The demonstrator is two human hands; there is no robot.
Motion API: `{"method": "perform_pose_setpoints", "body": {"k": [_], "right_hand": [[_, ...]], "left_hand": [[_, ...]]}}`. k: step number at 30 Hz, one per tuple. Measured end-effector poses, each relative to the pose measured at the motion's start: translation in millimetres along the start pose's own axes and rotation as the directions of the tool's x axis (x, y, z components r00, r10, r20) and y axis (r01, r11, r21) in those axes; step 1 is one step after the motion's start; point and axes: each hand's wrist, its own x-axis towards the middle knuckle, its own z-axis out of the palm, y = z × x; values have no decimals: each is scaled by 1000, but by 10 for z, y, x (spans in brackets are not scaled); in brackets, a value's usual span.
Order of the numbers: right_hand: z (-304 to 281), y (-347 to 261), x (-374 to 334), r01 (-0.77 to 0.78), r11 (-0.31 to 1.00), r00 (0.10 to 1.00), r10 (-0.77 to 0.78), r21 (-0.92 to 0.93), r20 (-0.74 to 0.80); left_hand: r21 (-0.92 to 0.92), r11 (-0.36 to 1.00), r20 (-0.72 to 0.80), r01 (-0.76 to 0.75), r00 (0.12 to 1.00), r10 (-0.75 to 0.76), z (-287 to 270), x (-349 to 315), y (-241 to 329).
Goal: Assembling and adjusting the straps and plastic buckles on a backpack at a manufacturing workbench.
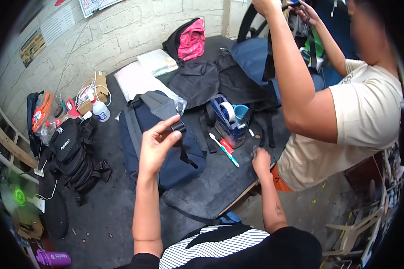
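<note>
Left hand (153,150) pinches small black piece (179,127), leaving its side visible over blue backpack (173,172); right hand (261,162), backpack's three o'clock, curled, contents unclear.

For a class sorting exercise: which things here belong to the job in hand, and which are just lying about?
Seemingly in the job:
small black piece, pinched in the left hand
dark blue backpack below it

Seemingly lying about:
white spray bottle
purple bottle
toothbrush
pink-and-black bag
</note>
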Motion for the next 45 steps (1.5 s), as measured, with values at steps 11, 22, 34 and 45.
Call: {"method": "perform_pose_setpoints", "body": {"k": [11,22,34,45], "right_hand": [[-1625,-1677,287,461,616,863,-477,639,-163],[-2101,-2165,860,724,601,688,-594,338,-417],[-2259,-2230,933,800,588,578,-702,120,-416],[-2065,-2242,1068,652,482,689,-699,585,-193]], "left_hand": [[-33,999,29,-15,999,16,102,20,116],[18,995,25,-98,995,97,115,219,388],[34,991,-6,-131,991,132,127,280,384],[-14,998,114,-53,992,55,33,344,151]]}}
